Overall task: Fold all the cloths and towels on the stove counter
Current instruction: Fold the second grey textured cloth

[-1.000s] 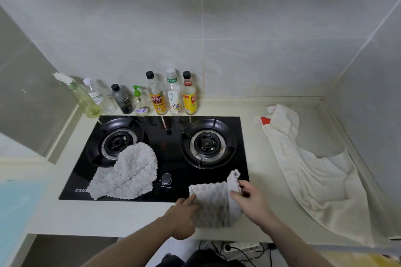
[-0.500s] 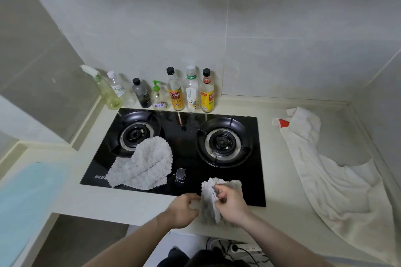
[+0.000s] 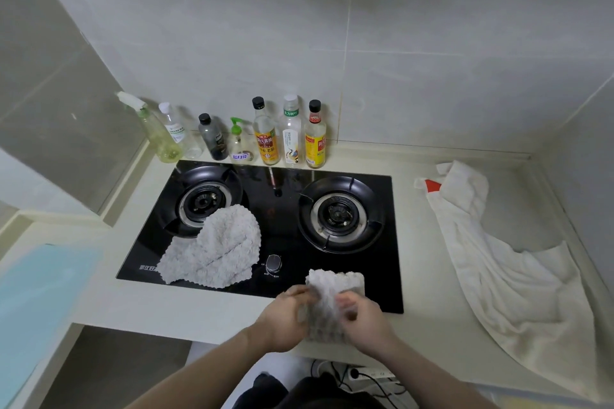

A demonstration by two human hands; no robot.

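Observation:
A small grey textured cloth (image 3: 332, 289) lies folded into a narrow strip at the stove's front edge, right of the knob. My left hand (image 3: 287, 320) grips its left side and my right hand (image 3: 363, 320) grips its right side; the lower part of the cloth is hidden between them. A second grey textured cloth (image 3: 216, 247) lies loose over the front of the left burner. A long white towel (image 3: 508, 276) with a red tag is spread, crumpled, along the counter on the right.
The black two-burner stove (image 3: 282, 209) has a knob (image 3: 274, 264) at front centre. Several bottles (image 3: 265, 136) line the back wall. A pale blue sheet (image 3: 40, 302) lies on the lower surface at left. A power strip and cables show below the counter edge.
The right flap of the small cloth has been folded over to the left, making it narrower. Both hands have closed in on it. The camera view has shifted left.

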